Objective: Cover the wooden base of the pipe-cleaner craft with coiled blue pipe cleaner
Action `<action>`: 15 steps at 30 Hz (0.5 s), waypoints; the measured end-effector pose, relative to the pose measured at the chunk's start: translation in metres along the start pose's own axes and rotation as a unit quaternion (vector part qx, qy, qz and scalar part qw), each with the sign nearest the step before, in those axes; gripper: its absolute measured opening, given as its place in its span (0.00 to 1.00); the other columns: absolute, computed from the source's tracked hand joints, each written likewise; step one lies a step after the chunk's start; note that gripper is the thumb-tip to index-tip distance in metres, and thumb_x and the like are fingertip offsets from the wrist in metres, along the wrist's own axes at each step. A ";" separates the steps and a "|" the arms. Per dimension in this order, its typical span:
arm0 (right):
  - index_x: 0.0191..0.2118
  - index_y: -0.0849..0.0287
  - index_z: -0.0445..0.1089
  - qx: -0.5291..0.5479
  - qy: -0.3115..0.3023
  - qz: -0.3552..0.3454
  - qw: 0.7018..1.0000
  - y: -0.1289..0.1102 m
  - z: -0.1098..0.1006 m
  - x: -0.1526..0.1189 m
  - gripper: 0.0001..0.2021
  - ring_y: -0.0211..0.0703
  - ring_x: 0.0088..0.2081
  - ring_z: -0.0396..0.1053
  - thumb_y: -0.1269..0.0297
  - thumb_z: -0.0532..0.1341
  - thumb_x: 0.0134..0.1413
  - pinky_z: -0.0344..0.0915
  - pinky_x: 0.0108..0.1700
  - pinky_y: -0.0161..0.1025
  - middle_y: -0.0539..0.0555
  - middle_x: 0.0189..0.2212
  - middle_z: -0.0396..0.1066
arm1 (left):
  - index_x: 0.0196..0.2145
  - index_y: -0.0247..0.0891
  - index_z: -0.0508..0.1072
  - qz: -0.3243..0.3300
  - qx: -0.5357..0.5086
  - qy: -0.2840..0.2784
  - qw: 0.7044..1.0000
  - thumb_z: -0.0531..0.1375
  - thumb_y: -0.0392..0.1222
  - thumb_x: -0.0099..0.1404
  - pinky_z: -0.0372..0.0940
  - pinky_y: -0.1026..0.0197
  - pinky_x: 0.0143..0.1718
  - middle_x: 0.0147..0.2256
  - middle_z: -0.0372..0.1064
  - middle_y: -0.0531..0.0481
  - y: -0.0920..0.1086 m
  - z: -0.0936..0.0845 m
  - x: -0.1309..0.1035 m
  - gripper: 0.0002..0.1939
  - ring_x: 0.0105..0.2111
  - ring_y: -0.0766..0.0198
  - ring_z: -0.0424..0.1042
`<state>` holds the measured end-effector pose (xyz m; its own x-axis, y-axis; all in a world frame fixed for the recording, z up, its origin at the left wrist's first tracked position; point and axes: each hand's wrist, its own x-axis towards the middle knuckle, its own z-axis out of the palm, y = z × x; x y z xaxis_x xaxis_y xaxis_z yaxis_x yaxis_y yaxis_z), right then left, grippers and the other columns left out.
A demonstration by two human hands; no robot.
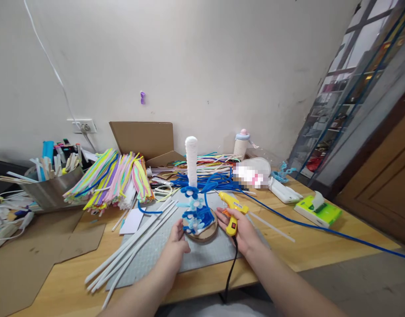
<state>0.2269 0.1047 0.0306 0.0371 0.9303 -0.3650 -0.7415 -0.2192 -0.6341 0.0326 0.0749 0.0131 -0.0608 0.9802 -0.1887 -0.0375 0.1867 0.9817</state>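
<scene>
A pipe-cleaner craft stands upright in front of me: a fuzzy white post (191, 163) with blue flowers (193, 203) up its lower part, on a round cardboard base (207, 233). My left hand (178, 237) is at the left edge of that base, fingers curled against it. In my right hand (243, 229) is a yellow hot glue gun (233, 207), its nozzle pointing up and left toward a blue pipe-cleaner leaf (209, 186). A clear glue stick (271, 226) pokes out of the gun's back. The right fingers also lie near the base's right edge.
Long white pipe cleaners (132, 246) lie on the grey cutting mat (156, 264). Coloured pipe-cleaner bundles (109, 178) and a metal container (52, 187) are at left. A bottle (242, 145), blue pipe cleaners and a green tissue pack (317, 210) sit behind and right.
</scene>
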 end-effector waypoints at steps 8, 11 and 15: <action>0.33 0.59 0.66 0.014 0.025 -0.005 1.000 -0.003 -0.001 0.014 0.04 0.46 0.38 0.76 0.73 0.59 0.48 0.73 0.41 0.41 0.55 0.29 0.76 | 0.53 0.46 0.61 -0.016 0.004 0.043 0.999 0.53 0.23 0.35 0.49 0.43 0.59 0.58 0.57 0.45 -0.028 0.012 0.001 0.44 0.61 0.45 0.50; 0.34 0.60 0.66 0.021 0.033 -0.006 0.999 -0.003 -0.008 0.005 0.06 0.46 0.39 0.75 0.73 0.60 0.47 0.73 0.43 0.43 0.56 0.31 0.76 | 0.52 0.42 0.63 0.081 0.070 0.045 0.993 0.53 0.24 0.37 0.46 0.46 0.61 0.58 0.56 0.44 -0.009 0.003 0.004 0.41 0.62 0.49 0.48; 0.37 0.60 0.66 0.022 0.028 0.007 0.999 0.001 -0.017 -0.012 0.08 0.47 0.42 0.74 0.74 0.61 0.48 0.71 0.46 0.45 0.56 0.33 0.77 | 0.48 0.40 0.69 0.174 0.195 -0.026 0.965 0.57 0.24 0.37 0.42 0.48 0.62 0.56 0.60 0.43 0.021 -0.007 0.012 0.37 0.61 0.48 0.50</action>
<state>0.2370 0.0881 0.0226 0.0640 0.9089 -0.4120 -0.7703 -0.2175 -0.5994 0.0240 0.0904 0.0309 0.0485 0.9882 0.1452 0.3543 -0.1530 0.9225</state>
